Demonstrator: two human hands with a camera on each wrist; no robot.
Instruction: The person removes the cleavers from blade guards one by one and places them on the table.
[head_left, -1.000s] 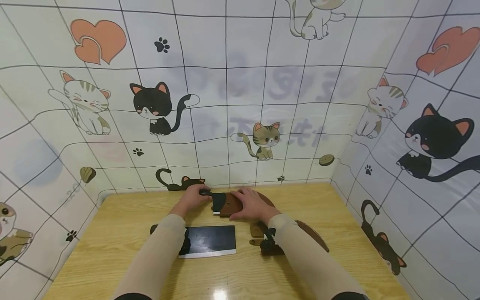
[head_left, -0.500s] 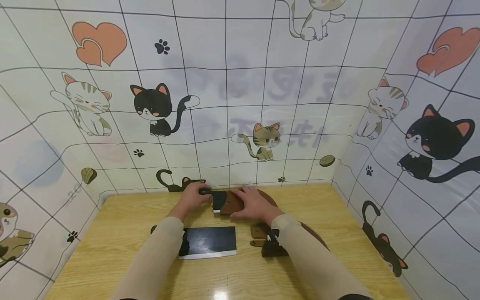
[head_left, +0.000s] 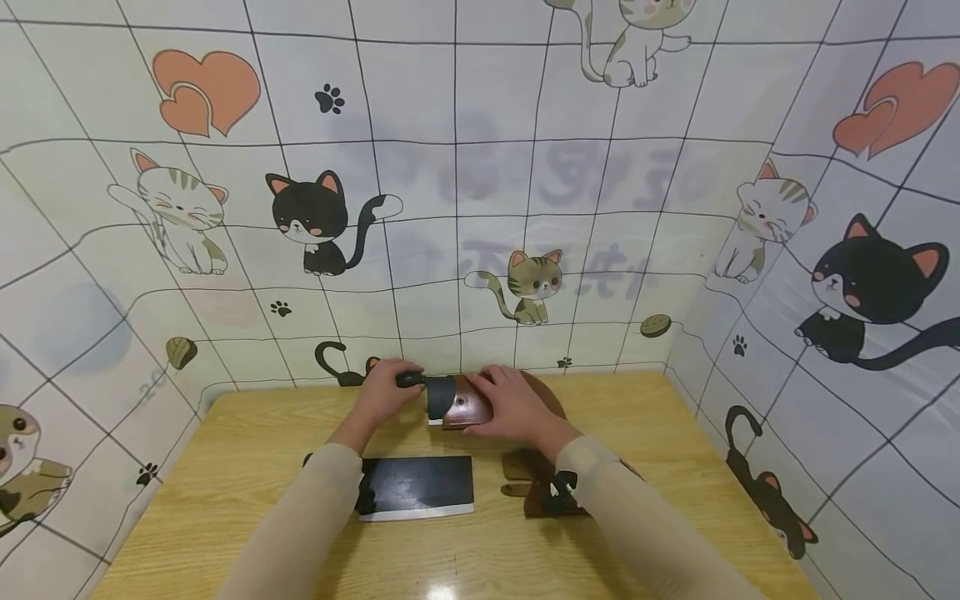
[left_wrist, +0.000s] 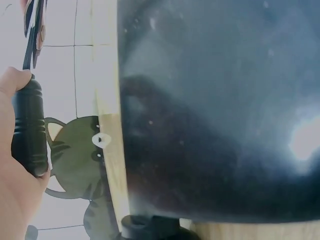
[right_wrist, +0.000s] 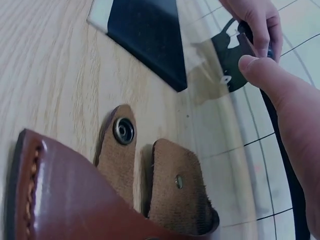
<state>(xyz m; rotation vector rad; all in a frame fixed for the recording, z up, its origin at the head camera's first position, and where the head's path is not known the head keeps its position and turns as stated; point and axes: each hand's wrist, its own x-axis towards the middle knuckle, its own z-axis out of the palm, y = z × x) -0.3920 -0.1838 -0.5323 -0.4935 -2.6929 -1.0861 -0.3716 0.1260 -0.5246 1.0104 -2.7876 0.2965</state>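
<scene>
In the head view my left hand (head_left: pixel 382 398) grips the black ribbed handle (left_wrist: pixel 30 127) of a cleaver near the back of the table. Part of its dark blade (head_left: pixel 441 398), with a bright edge, shows between handle and leather. The rest is hidden in a brown leather sheath (head_left: pixel 468 408), which my right hand (head_left: pixel 516 410) holds with the thumb at the lower edge and fingers over the top. A second cleaver (head_left: pixel 420 483) lies on the table below my left hand. Its broad black blade (left_wrist: pixel 215 100) fills much of the left wrist view.
Another brown leather sheath (right_wrist: pixel 85 190) lies under my right forearm, its snap strap (right_wrist: pixel 120 165) and flap (right_wrist: pixel 172 185) unfastened. The light wooden table (head_left: pixel 480 550) meets cat-patterned cloth walls (head_left: pixel 420 308) close behind my hands.
The sheathed cleaver and both hands have risen slightly, and the sheath has shifted a little right. Its face has tilted and now catches the light. The second cleaver and the other sheath stay put.
</scene>
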